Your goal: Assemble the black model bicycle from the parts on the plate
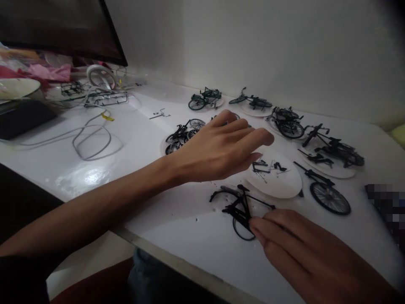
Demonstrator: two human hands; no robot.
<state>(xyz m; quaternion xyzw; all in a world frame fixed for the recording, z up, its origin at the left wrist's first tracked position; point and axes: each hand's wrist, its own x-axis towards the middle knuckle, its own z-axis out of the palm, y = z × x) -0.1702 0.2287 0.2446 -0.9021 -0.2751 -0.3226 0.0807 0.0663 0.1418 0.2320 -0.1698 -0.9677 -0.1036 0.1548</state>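
Note:
My left hand (221,147) hovers palm down over the middle of the white table, fingers slightly apart and holding nothing I can make out. Just below its fingertips lies a white paper disc (284,185) bearing small black model parts (268,166). A miniature black bicycle (240,211) lies on its side in front of that disc. The fingertips of my right hand (300,253) rest against its rear wheel, and my thumb is hidden. Several more partly built model bicycles (286,124) stand around on paper discs, and one group (180,137) sits partly behind my left hand.
A coiled grey wire (91,141) and a metal parts frame (106,99) lie at the far left, near a tape roll (101,78) and a dark monitor (57,29). A white wall rises behind. A pixelated dark patch (386,211) sits at the right.

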